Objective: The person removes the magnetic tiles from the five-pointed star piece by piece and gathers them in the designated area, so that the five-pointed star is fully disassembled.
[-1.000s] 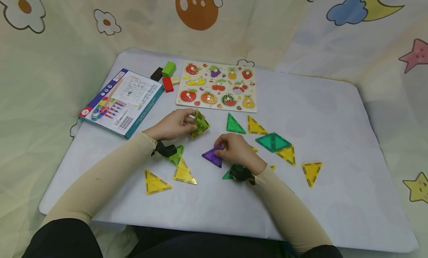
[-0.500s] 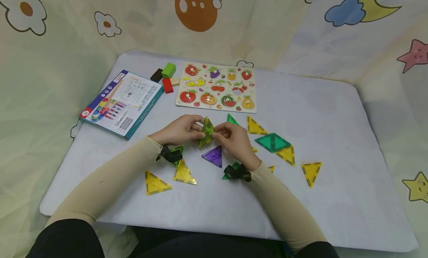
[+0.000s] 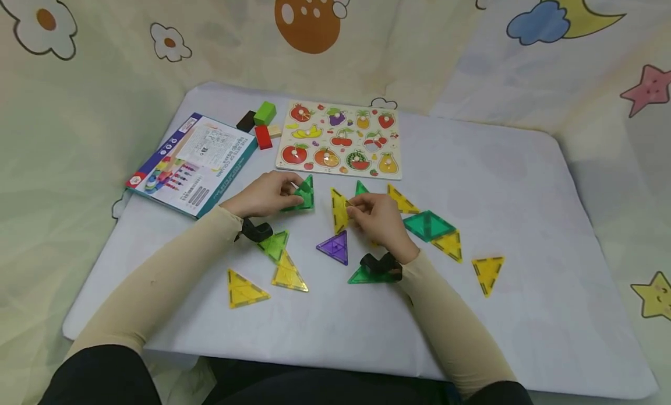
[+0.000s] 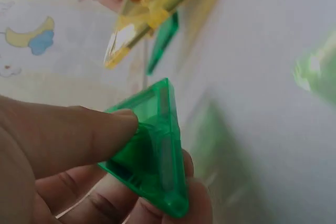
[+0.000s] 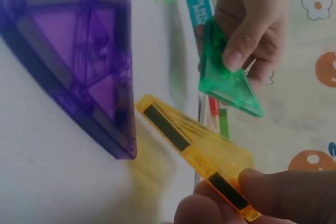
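Observation:
Between thumb and fingers my left hand point(image 3: 265, 194) pinches a green triangular magnetic tile point(image 4: 157, 150), held just above the table. To its right, my right hand point(image 3: 380, 221) pinches a yellow triangular magnetic tile point(image 5: 199, 156) by one edge. The two held tiles are apart. A purple triangular tile point(image 3: 335, 247) lies flat just below the yellow one in the head view. Under my right wrist lies another green tile point(image 3: 369, 275). A light green tile point(image 3: 276, 245) sits near my left wrist, its corner meeting a yellow tile point(image 3: 290, 274).
A boxed set point(image 3: 191, 163) lies at the left, small blocks point(image 3: 263, 137) beside it. A fruit puzzle board point(image 3: 338, 140) is at the back. More tiles lie about: joined green ones point(image 3: 428, 225), yellow ones at right point(image 3: 487, 274) and front left point(image 3: 246, 289).
My right hand let go of the purple tile and took the yellow tile from the stacked pair in my left hand. The hands then drew apart, the green tile staying in my left.

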The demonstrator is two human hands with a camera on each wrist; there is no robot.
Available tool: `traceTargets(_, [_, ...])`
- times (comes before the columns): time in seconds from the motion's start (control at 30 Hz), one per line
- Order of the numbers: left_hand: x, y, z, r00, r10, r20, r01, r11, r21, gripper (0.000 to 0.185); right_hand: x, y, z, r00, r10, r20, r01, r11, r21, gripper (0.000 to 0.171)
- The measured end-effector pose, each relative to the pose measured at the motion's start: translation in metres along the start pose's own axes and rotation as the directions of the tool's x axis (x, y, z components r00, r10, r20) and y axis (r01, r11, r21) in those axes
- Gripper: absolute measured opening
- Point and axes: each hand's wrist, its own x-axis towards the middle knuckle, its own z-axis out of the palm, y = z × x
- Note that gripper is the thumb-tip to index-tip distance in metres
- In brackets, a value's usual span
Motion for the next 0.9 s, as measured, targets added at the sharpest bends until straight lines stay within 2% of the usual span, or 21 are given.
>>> traceTargets(0.07, [0.002,-0.006,-0.002,1.0,-0.026,-0.006,0.027,0.999,0.046,0.04,0.004,0.001,0.002,1.0,0.009,-0.011,-0.009,0.999,-0.031,0.023])
traceTargets(0.23, [0.004,-0.012,0.0,0.996,-0.082,-0.024,0.084,0.992,0.091,0.049,0.015,-0.001,0.011,1.0,-0.006,-0.022,0.003,0.992,-0.123,0.021])
traceTargets(0.37, [0.005,-0.013,0.003,0.996,-0.06,-0.066,0.067,0.99,0.122,0.05,0.023,-0.005,0.015,0.999,0.004,-0.046,-0.013,0.979,-0.202,0.021])
traceTargets(0.6, [0.008,-0.011,0.013,0.994,0.005,-0.106,0.015,0.982,0.191,0.042,0.032,-0.009,0.013,0.992,0.114,-0.063,-0.129,0.93,-0.343,0.02])
traceTargets(0.67, [0.007,-0.01,0.016,0.994,0.008,-0.105,0.012,0.982,0.188,0.041,0.03,-0.006,0.012,0.992,0.116,-0.047,-0.125,0.93,-0.344,0.02])
traceTargets(0.73, [0.007,-0.009,0.018,0.995,0.012,-0.1,0.007,0.982,0.189,0.041,0.026,-0.001,0.01,0.995,0.089,-0.042,-0.098,0.945,-0.314,0.02])
traceTargets(0.9, [0.002,-0.011,0.023,0.994,0.02,-0.108,0.001,0.982,0.188,0.044,0.003,0.019,-0.002,0.996,-0.038,-0.084,0.02,0.978,-0.206,0.019])
